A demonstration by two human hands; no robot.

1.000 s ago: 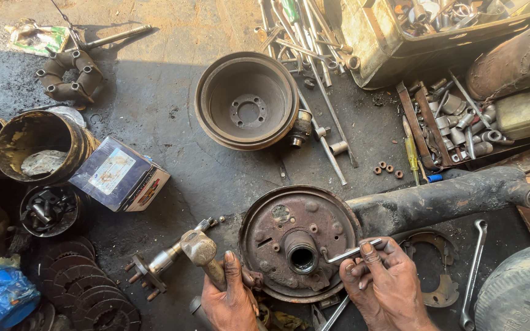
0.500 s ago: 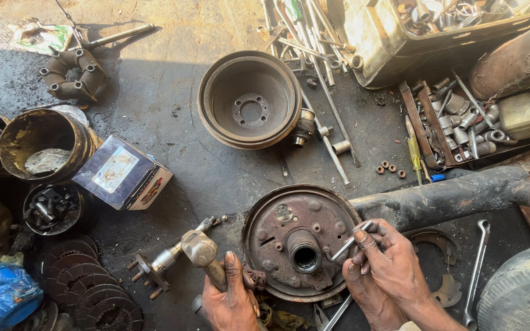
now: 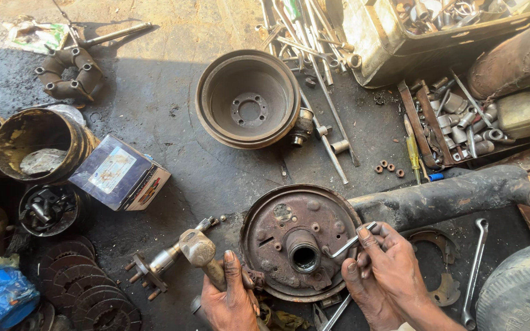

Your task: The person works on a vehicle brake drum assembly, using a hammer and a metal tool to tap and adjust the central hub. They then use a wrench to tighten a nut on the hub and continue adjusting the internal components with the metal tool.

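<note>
Rusty metal fills the view. The right hand (image 3: 394, 270) pinches a thin steel hooked tool (image 3: 351, 242) against the round rusted backing plate (image 3: 302, 242), apparently prying. Beside it, the left hand (image 3: 231, 300) grips a wooden-handled hammer (image 3: 200, 251), ready. Beyond sits a brake drum (image 3: 248, 98).
</note>
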